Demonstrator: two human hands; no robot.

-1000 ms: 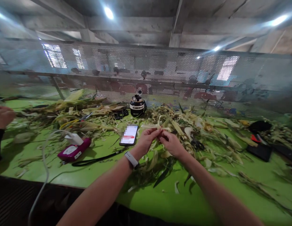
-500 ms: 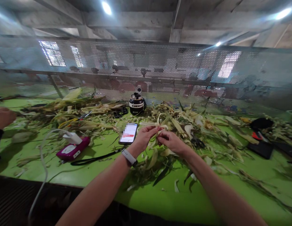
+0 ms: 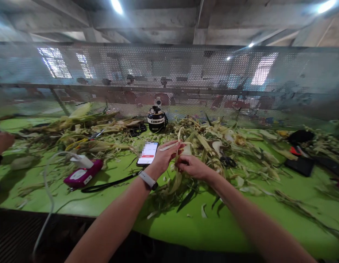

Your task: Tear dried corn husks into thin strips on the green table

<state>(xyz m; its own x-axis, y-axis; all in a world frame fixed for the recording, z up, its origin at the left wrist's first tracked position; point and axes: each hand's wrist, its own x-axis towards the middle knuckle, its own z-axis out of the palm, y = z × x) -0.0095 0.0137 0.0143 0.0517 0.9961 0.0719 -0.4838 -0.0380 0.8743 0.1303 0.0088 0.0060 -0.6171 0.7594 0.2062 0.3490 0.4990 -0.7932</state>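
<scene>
My left hand (image 3: 165, 157), with a grey-banded watch (image 3: 147, 180) on the wrist, is closed on a thin pale corn husk strip (image 3: 180, 134). The strip rises in a curve above the fingertips, and another pale piece lies across that hand. Close against it on the right, my right hand (image 3: 195, 167) has its fingers curled in a pinch at the lower part of the husk. Just what sits between its fingertips is partly hidden. Loose husk scraps (image 3: 174, 186) lie on the green table beneath both hands.
Left of my hands lie a phone (image 3: 147, 153) and a purple power bank (image 3: 83, 174) with a cable. A black jug (image 3: 156, 119) stands behind, among husk piles (image 3: 210, 138). Black-handled scissors (image 3: 228, 161) lie right. A co-worker's hand (image 3: 3, 142) shows far left.
Both hands have shifted slightly left, and my right hand has dropped a little below the left. The husk strip now stands up more openly above my fingers. The view has tilted slightly.
</scene>
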